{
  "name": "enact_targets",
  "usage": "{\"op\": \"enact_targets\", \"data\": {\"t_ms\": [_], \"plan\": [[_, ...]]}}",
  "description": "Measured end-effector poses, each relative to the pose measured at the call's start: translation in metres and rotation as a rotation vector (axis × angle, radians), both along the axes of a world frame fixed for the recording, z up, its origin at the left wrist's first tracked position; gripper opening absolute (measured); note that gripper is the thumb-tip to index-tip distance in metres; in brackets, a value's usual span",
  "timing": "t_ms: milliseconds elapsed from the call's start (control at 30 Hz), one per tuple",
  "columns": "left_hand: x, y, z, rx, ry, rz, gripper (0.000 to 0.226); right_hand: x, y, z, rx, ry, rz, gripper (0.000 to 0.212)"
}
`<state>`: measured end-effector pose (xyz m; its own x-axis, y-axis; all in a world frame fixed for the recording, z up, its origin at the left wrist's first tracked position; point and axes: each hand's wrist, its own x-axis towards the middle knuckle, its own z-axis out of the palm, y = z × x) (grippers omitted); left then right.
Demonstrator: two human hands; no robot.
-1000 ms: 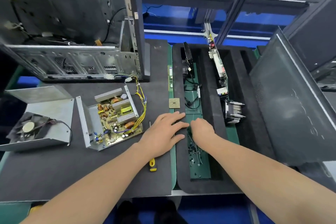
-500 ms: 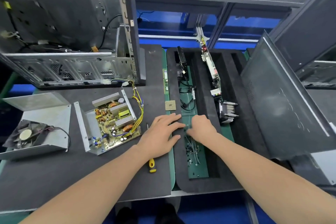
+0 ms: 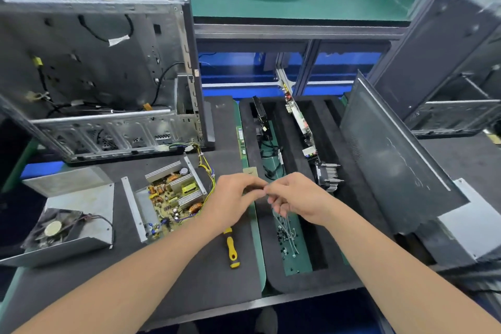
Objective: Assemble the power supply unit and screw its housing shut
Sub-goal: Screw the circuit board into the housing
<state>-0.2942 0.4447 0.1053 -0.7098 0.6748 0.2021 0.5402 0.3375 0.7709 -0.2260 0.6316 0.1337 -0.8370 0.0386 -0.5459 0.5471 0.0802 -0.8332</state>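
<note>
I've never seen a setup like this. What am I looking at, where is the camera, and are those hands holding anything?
There is no machine here: a person works with bare hands. The one picture comes from a wide-angle camera worn on their head, looking down at the bench. The left hand and right hand meet at the fingertips above a black foam tray with small screws in one slot. If they pinch something, it is too small to make out. To the left lies the open power supply, its circuit board exposed. Beside that lies its metal cover with a fan. A yellow-handled screwdriver lies on the mat by the left forearm. An opened computer case stands behind, and a dark side panel lies tilted at the right.
</note>
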Motion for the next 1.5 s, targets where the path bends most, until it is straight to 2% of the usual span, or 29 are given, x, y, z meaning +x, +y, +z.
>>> {"op": "enact_targets", "data": {"t_ms": [267,367,400,467,567,633,733,800,900,967,1033,1133,1233,1500], "plan": [[-0.015,-0.049,0.025,0.004,0.180,0.022,0.006,-0.007,-0.042,0.018,-0.112,0.105,-0.035,0.026],[-0.020,-0.071,0.030,-0.049,0.242,0.017,0.005,-0.009,-0.058,0.015,-0.112,0.141,-0.045,0.022],[-0.022,-0.078,0.031,-0.062,0.247,0.037,0.005,-0.009,-0.063,0.011,-0.050,0.147,-0.039,0.020],[-0.024,-0.093,0.032,-0.062,0.209,0.107,0.005,-0.007,-0.072,0.001,0.208,0.129,0.043,0.017],[-0.028,-0.115,0.033,-0.061,0.164,0.196,0.009,0.002,-0.089,-0.015,0.607,-0.013,0.313,0.030],[-0.030,-0.128,0.033,-0.063,0.146,0.231,0.009,0.008,-0.102,-0.022,0.749,-0.086,0.421,0.044],[-0.033,-0.143,0.032,-0.083,0.142,0.261,0.012,0.008,-0.115,-0.031,0.874,-0.126,0.424,0.043],[-0.033,-0.150,0.031,-0.092,0.137,0.267,0.014,0.004,-0.117,-0.032,0.844,-0.151,0.390,0.029],[-0.032,-0.158,0.027,-0.075,0.117,0.284,0.008,0.001,-0.110,-0.027,0.675,-0.128,0.188,0.026],[-0.032,-0.161,0.025,-0.059,0.106,0.284,0.004,0.001,-0.104,-0.020,0.522,-0.014,-0.013,0.018],[-0.031,-0.164,0.025,-0.052,0.099,0.278,0.004,0.001,-0.099,-0.011,0.429,0.171,-0.089,0.011],[-0.031,-0.167,0.026,-0.046,0.077,0.256,0.006,-0.002,-0.096,0.007,0.416,0.394,0.029,0.014],[-0.030,-0.169,0.027,-0.043,0.045,0.242,0.005,-0.007,-0.100,0.024,0.453,0.513,0.179,0.023],[-0.028,-0.176,0.026,0.030,-0.035,0.325,0.009,-0.014,-0.109,0.036,0.693,0.529,0.340,0.029]]}}
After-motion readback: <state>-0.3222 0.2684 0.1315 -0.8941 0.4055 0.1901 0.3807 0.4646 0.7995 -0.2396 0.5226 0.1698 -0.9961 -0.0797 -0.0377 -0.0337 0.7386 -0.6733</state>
